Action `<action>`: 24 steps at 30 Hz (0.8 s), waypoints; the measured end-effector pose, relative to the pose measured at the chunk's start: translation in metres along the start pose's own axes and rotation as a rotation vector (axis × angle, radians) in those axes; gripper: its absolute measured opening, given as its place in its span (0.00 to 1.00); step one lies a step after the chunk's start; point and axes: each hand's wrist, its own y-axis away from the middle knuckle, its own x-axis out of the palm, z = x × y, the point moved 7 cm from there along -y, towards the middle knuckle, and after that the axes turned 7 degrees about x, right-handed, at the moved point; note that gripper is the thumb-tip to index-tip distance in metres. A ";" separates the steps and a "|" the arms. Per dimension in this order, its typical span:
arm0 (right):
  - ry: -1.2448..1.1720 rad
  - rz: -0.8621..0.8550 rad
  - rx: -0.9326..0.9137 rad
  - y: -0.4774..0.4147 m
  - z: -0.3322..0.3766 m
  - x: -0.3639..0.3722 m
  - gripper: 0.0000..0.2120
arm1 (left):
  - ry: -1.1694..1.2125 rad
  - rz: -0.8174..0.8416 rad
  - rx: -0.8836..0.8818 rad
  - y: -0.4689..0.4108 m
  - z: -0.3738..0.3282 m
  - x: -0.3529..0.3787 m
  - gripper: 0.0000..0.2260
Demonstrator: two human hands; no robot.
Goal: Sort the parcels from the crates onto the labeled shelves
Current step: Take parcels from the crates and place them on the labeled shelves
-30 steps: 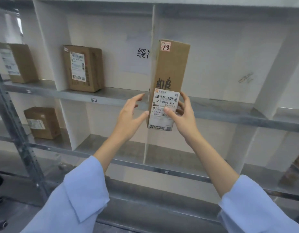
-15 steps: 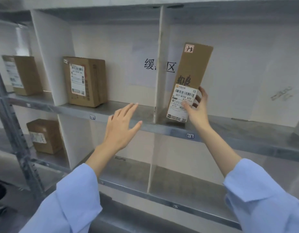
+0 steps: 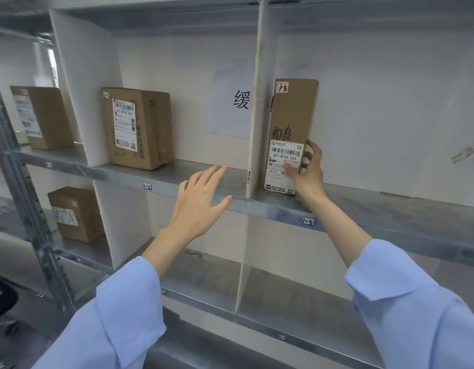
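While looking up at the upper metal shelf (image 3: 390, 209), logged tall brown parcel (image 3: 293, 113) standing upright on it, base near the front edge, in the bay with edge tag 1-3 (image 3: 307, 221). Sits just right of the white divider (image 3: 258, 102); contact with divider not resolvable. Carries handwritten 1-3 sticker (image 3: 282, 87) at top corner and white barcode label (image 3: 283, 166) low on front face. Gripped low on its right edge by right hand (image 3: 309, 171): thumb pressed across the label, fingers curled round the side. Noted left hand (image 3: 198, 206) flat, fingers straight and together, thumb apart, holding nothing, hovering before the shelf edge of the neighbouring bay with edge tag 1-2 (image 3: 147, 186). In that bay, recorded squat cardboard box (image 3: 140, 129), well apart from the tall parcel. Also logged far-left box (image 3: 44, 118), lower-shelf box (image 3: 76, 214), and paper sheet (image 3: 230, 102) with one printed character on the back wall. Light blue sleeves (image 3: 118, 315) on both arms.
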 end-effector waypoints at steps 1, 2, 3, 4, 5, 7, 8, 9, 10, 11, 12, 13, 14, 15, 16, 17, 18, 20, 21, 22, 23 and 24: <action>0.015 0.010 0.009 0.000 0.001 -0.002 0.37 | 0.000 0.003 0.006 0.003 -0.001 -0.002 0.28; 0.034 0.015 0.019 0.002 0.003 -0.005 0.37 | 0.002 0.003 0.013 0.005 -0.003 -0.005 0.29; 0.061 0.006 0.030 0.005 0.005 -0.009 0.38 | 0.004 0.003 0.020 0.008 -0.004 -0.008 0.29; 0.095 -0.019 0.032 0.010 0.008 -0.015 0.38 | 0.005 0.003 0.026 0.012 -0.006 -0.012 0.29; 0.136 -0.051 0.020 0.016 0.012 -0.021 0.37 | 0.004 0.004 0.030 0.015 -0.008 -0.015 0.29; 0.249 -0.102 -0.036 0.033 0.023 -0.032 0.34 | 0.008 0.011 0.038 0.024 -0.013 -0.021 0.28; 0.328 -0.114 -0.067 0.044 0.030 -0.037 0.33 | 0.013 0.017 0.042 0.028 -0.017 -0.024 0.28; 0.418 -0.118 -0.092 0.056 0.036 -0.041 0.31 | 0.019 0.024 0.046 0.034 -0.020 -0.027 0.28; 0.510 -0.119 -0.112 0.068 0.040 -0.044 0.30 | 0.025 0.032 0.052 0.040 -0.025 -0.030 0.29; 0.595 -0.119 -0.128 0.080 0.044 -0.047 0.30 | 0.030 0.041 0.060 0.046 -0.030 -0.032 0.29; 0.671 -0.119 -0.137 0.093 0.046 -0.051 0.29 | 0.035 0.051 0.071 0.052 -0.036 -0.034 0.29; 0.736 -0.118 -0.132 0.105 0.046 -0.055 0.29 | 0.040 0.061 0.083 0.059 -0.043 -0.035 0.29; 0.786 -0.116 -0.109 0.118 0.045 -0.061 0.29 | 0.046 0.071 0.097 0.066 -0.050 -0.035 0.29; 0.822 -0.117 -0.075 0.131 0.043 -0.070 0.29 | 0.055 0.084 0.113 0.073 -0.058 -0.034 0.29; 0.849 -0.122 -0.039 0.144 0.039 -0.080 0.30 | 0.068 0.099 0.130 0.080 -0.067 -0.031 0.29; 0.874 -0.124 -0.007 0.158 0.035 -0.091 0.30 | 0.086 0.117 0.146 0.087 -0.076 -0.028 0.29; 0.900 -0.122 0.022 0.172 0.031 -0.103 0.31 | 0.106 0.133 0.161 0.093 -0.086 -0.023 0.29; 0.951 -0.116 0.076 0.201 0.021 -0.131 0.31 | 0.146 0.163 0.187 0.104 -0.110 -0.012 0.29; 0.973 -0.113 0.104 0.215 0.016 -0.147 0.32 | 0.165 0.181 0.194 0.108 -0.123 -0.006 0.29; 0.997 -0.114 0.138 0.229 0.011 -0.164 0.32 | 0.182 0.203 0.206 0.112 -0.140 0.000 0.29; 1.020 -0.122 0.174 0.243 0.006 -0.184 0.32 | 0.195 0.224 0.228 0.116 -0.159 0.006 0.29; 1.041 -0.135 0.210 0.256 0.001 -0.205 0.32 | 0.206 0.240 0.260 0.120 -0.179 0.012 0.29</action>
